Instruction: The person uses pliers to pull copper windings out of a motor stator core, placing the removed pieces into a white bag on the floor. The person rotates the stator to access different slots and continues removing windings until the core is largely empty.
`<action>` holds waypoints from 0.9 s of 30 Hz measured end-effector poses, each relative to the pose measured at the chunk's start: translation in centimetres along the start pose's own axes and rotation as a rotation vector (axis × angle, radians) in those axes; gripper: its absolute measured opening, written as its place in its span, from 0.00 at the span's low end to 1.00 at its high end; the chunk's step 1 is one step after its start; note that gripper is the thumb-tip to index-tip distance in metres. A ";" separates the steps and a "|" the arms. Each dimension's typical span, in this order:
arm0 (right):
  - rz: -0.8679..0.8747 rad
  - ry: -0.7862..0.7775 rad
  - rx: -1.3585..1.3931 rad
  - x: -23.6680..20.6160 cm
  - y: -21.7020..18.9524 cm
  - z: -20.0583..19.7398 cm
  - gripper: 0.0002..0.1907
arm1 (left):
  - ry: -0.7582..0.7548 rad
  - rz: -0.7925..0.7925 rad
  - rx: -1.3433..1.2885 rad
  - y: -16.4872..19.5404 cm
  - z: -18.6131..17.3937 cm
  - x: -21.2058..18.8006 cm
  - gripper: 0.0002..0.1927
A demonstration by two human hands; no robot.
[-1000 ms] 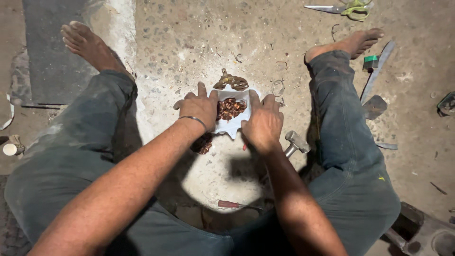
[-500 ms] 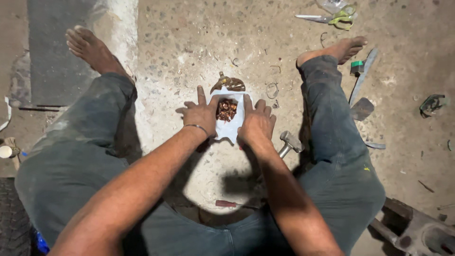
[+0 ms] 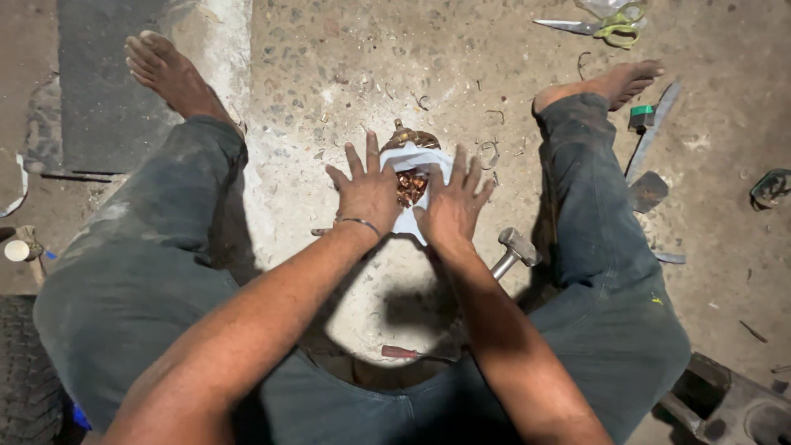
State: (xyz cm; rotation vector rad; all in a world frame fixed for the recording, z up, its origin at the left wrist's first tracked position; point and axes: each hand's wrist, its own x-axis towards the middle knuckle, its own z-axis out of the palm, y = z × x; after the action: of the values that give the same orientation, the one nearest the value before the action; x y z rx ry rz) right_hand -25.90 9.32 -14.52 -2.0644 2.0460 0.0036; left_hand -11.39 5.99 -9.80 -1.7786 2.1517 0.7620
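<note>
Head view, person seated on a concrete floor (image 3: 329, 74), legs spread, feet bare. A small green-topped box (image 3: 642, 116) lies near the right foot, beside a long flat metal blade (image 3: 651, 136); its markings are too small to make out. Green-handled scissors (image 3: 606, 25) lie at the top edge, well apart from the hands. A white sheet of paper or plastic (image 3: 409, 216) sits on the floor between the legs, crumpled at its edges, holding a heap of small reddish-brown copper-coloured bits (image 3: 409, 187). A brownish metal piece (image 3: 409, 137) lies just beyond the sheet's far edge. Left hand (image 3: 367, 194): fingers spread and extended, palm down, pressing on the left side of the sheet; a thin metal bangle (image 3: 360, 222) at the wrist. Right hand (image 3: 450, 208): likewise flat, fingers splayed, on the right side of the sheet. Neither hand grips anything; the heap shows in the gap between them. A hammer (image 3: 512, 250) lies just right of the right wrist. A red-handled screwdriver (image 3: 414, 354) lies near the person's lap.
</note>
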 end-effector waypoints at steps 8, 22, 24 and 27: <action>0.092 -0.185 -0.062 0.0 -0.3 -2.4 0.58 | 0.016 0.024 0.082 -1.0 0.7 0.4 0.49; 0.537 -0.271 0.201 0.2 8.3 -0.7 0.20 | -0.431 -0.078 -0.093 -6.8 -1.6 -0.8 0.35; 0.619 -0.491 0.186 -1.1 7.2 0.6 0.18 | -0.370 -0.189 -0.242 -6.3 0.1 -1.1 0.42; 0.689 -0.557 0.230 -1.9 6.0 1.2 0.19 | -0.241 -0.304 -0.362 -5.5 2.2 -0.9 0.47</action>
State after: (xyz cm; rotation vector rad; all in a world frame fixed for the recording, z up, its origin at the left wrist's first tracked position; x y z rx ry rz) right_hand -31.66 11.38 -16.35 -0.9922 2.1293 0.3897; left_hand -6.16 7.27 -12.51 -1.9978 1.6180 1.2673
